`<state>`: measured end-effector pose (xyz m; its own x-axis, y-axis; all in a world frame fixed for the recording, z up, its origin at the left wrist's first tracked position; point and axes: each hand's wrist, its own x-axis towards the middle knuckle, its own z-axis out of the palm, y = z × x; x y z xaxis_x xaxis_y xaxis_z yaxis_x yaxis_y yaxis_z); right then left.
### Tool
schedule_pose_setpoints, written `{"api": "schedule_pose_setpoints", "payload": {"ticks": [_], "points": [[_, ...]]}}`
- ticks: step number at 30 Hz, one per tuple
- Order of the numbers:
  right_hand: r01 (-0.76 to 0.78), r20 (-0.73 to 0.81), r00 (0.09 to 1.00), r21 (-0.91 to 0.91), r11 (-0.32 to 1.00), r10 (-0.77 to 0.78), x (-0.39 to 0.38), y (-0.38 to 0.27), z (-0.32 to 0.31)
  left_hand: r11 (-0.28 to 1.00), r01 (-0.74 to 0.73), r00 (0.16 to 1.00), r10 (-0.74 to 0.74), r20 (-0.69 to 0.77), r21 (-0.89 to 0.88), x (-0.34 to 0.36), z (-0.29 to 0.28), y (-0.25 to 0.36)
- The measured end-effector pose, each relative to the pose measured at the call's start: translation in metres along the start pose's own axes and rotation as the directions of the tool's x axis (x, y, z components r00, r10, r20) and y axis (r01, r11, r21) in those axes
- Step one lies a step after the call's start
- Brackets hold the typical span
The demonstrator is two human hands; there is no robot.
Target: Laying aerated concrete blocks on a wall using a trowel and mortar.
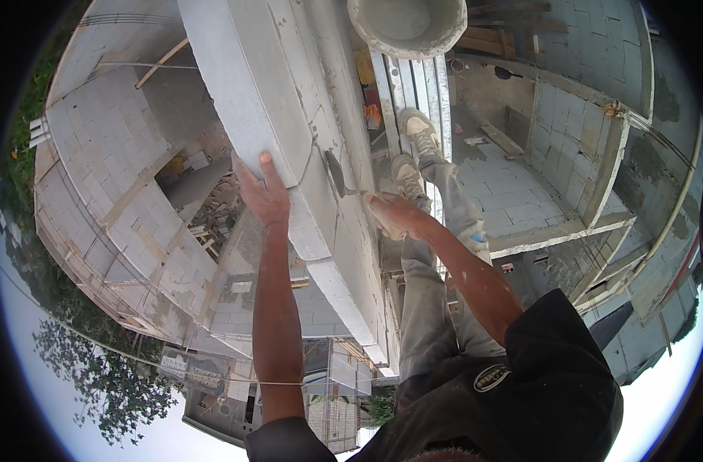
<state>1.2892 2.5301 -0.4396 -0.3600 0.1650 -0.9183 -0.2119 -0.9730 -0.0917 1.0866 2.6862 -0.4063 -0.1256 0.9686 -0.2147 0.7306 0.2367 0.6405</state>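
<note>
Along the top of a wall runs a row of pale grey concrete blocks (244,69). My left hand (267,192) grips the outer left edge of a block beside a joint, its thumb up against the face and its fingers partly hidden round the side. My right hand (398,215) is closed round the handle of a trowel (334,171). The dark trowel blade lies against the inner side of the blocks, close to the joint, with a smear of wet mortar near it.
A round bucket (407,27) with grey mix stands ahead on a metal plank scaffold (417,81), where my shoes rest. Unfinished block walls (513,192) rise on the right. Left of the wall is a deep drop with rubble (220,208) below.
</note>
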Motion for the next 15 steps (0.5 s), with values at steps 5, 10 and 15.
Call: {"api": "schedule_pose_setpoints", "payload": {"ticks": [5,10,15], "points": [[0.074,-0.082,0.993,-0.116,0.991,-0.084,-0.029,-0.038,-0.006,0.994,-0.051,0.999,0.052,-0.003,0.094,0.004,-0.01,-0.005],[0.46,-0.151,0.872,-0.076,0.885,-0.466,-0.054,-0.155,-0.047,0.952,0.0,0.999,0.016,-0.048,0.308,-0.001,0.001,0.01],[0.373,-0.338,0.746,-0.503,0.78,-0.574,-0.098,-0.221,-0.054,0.973,-0.027,0.998,0.039,-0.05,0.228,0.001,-0.003,0.006]]}}
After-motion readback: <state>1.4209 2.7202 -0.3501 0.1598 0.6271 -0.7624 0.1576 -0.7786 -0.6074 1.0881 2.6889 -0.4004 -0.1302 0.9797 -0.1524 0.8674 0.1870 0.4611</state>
